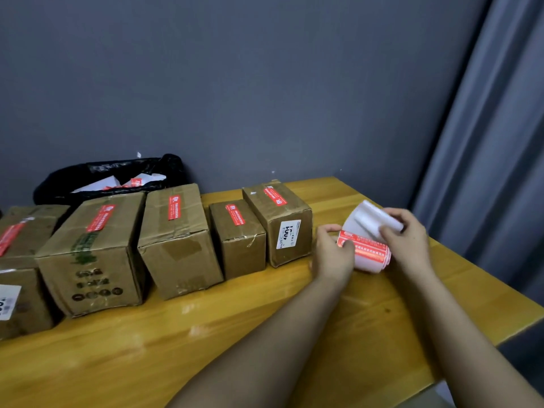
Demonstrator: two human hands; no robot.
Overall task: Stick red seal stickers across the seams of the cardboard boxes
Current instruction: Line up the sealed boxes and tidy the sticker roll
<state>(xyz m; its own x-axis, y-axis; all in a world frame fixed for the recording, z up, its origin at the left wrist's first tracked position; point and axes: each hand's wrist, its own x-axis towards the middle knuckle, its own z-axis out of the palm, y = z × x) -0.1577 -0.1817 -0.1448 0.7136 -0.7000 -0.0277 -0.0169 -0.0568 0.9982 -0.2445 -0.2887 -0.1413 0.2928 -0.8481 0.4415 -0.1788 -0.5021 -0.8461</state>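
Observation:
Several brown cardboard boxes stand in a row along the back of the wooden table (206, 334). Each one shows a red seal sticker across its top seam, for instance on the rightmost box (282, 222) and on the small box (238, 240) beside it. To the right of the row, both my hands hold a roll of red seal stickers (368, 254) just above the table. My left hand (332, 254) grips the roll's left end, thumb on a red sticker. My right hand (406, 242) pinches the loose white backing strip (371, 219) that curls up from the roll.
A black plastic bag (112, 178) with white backing scraps lies against the grey wall behind the boxes. A grey curtain (485, 142) hangs at the right. The table's right edge runs close to my right forearm.

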